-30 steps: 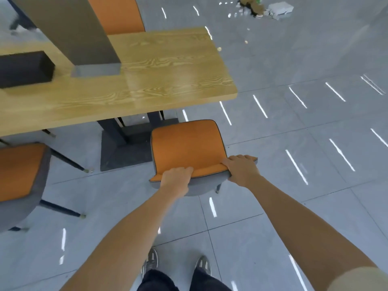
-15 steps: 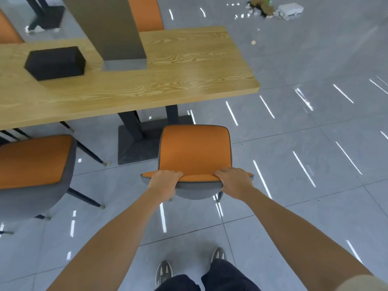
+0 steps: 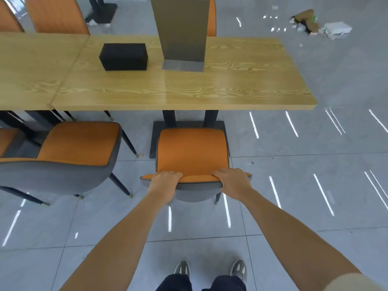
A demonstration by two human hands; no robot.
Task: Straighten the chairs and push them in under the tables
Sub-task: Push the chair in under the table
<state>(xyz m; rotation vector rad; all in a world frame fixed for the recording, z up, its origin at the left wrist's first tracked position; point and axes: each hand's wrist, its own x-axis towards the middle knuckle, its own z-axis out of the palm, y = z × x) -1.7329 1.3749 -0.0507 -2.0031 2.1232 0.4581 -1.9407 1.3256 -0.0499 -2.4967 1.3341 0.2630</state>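
An orange chair [image 3: 192, 152] with a grey shell stands in front of me, facing the wooden table [image 3: 178, 91]. Its seat front lies over the table's dark base plate, just short of the table edge. My left hand [image 3: 164, 181] grips the top of the backrest at its left end. My right hand [image 3: 233, 181] grips the same rim at its right end. A second orange chair [image 3: 77, 143] stands to the left, turned at an angle and pulled out from the table.
On the table sit a black box [image 3: 123, 56] and an upright grey sign stand [image 3: 181, 32]. More orange chairs [image 3: 56, 15] line the far side. Debris [image 3: 321, 25] lies on the floor at the far right. My shoes [image 3: 210, 269] stand on the grey tiles behind the chair.
The chair has turned square to the table and slid toward it. My view has shifted left, bringing the neighbouring chair and more of the table into sight. Both hands keep their grip.
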